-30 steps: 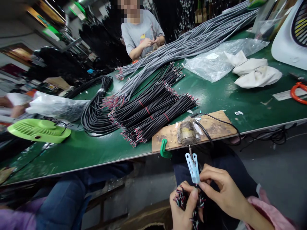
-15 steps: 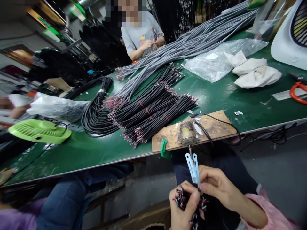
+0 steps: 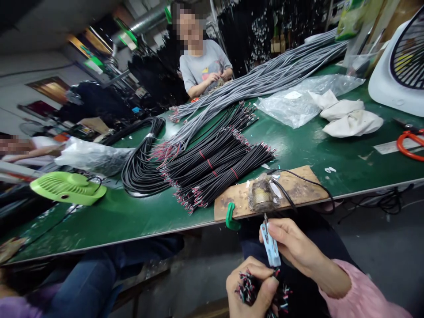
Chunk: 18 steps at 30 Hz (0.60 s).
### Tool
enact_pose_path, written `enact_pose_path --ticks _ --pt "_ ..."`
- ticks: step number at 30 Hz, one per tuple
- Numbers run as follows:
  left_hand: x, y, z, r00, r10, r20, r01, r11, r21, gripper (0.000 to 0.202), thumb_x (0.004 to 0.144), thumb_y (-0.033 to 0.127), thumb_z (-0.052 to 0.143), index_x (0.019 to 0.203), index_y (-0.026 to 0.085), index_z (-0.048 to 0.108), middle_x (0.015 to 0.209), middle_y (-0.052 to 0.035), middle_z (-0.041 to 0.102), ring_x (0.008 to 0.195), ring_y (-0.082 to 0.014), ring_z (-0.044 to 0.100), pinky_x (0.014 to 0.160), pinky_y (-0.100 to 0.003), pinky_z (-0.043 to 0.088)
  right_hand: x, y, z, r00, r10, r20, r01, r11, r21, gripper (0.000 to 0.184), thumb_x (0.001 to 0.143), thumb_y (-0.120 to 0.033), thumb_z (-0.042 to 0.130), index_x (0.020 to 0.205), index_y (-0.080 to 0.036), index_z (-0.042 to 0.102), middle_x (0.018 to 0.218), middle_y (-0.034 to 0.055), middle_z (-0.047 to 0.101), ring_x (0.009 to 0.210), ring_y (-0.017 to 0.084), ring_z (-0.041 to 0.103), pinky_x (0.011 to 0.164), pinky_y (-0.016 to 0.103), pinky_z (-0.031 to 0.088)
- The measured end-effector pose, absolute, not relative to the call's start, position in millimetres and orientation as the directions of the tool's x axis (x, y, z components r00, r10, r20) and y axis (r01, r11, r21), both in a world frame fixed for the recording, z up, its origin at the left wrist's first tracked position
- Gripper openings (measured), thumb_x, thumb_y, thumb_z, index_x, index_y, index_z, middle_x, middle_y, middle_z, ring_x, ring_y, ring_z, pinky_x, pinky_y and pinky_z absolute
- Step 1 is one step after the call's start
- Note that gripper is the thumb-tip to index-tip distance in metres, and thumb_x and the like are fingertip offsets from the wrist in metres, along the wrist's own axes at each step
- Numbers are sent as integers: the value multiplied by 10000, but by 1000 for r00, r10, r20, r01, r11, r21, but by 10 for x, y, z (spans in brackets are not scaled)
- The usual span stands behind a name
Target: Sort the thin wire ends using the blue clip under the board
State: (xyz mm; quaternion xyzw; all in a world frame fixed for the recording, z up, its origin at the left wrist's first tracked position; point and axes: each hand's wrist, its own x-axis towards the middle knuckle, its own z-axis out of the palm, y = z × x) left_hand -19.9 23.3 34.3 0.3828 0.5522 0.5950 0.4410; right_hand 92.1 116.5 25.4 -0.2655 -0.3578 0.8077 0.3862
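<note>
In the head view, the right hand (image 3: 294,251) had raised the pale blue clip (image 3: 270,245) since a second before. Its top now sat just beside the iron tip (image 3: 265,217) poking out from the wooden board (image 3: 298,187) at the tabletop's (image 3: 132,216) near edge, so the work had likely reached the tip. Its fingers pinched the clip. The left hand (image 3: 251,289), curled closed, gripped the bundle of wires (image 3: 247,287) low and near, their red, black and white ends splayed.

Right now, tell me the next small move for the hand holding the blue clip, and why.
Probably nudge the blue clip up a touch: the right hand holds its top end just under the metal tip jutting from the wooden board, while the left hand grips the wire bundle below.
</note>
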Motion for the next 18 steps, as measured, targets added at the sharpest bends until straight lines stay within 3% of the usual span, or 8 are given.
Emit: enact_pose_path --ticks 2,6,11,14,18 --pt "-204 256 329 -287 957 -47 -88 23 996 178 711 362 806 630 208 768 579 -9 617 453 -95 514 441 -196 401 913 1148 229 -578 803 -149 -476 -480 -737 497 758 -589 720 648 -107 670 583 -10 544 523 81 448 497 188 343" --pt "-212 274 291 -279 960 -36 -64 19 998 227 725 393 792 617 196 756 565 -16 606 545 -137 551 563 -242 419 896 1125 152 -613 778 -140 -529 -535 -659 495 763 -594 714 678 -107 695 582 0 553 544 103 487 511 201 382" --pt "-230 284 360 -271 962 -23 -40 12 999 245 744 416 774 623 205 749 566 -5 616 545 -129 542 567 -237 383 956 1101 -101 -597 781 -185 -590 -583 -559 542 829 -641 606 702 -124 707 628 20 592 624 128 523 595 227 406" --pt "-249 255 364 -243 970 5 12 -2 1000 273 757 432 759 616 198 751 531 -5 602 530 -128 527 551 -238 366 1102 1073 -242 -549 810 -205 -517 -522 -679 484 885 -578 579 771 -129 720 691 37 625 653 133 513 606 238 383" --pt "-197 93 193 -254 965 -71 22 79 997 327 755 462 753 599 180 697 540 -4 630 476 -115 547 531 -234 399 1297 1009 -195 -500 854 -144 -275 -315 -909 296 844 -430 703 776 -142 725 710 20 600 672 144 518 621 259 376"
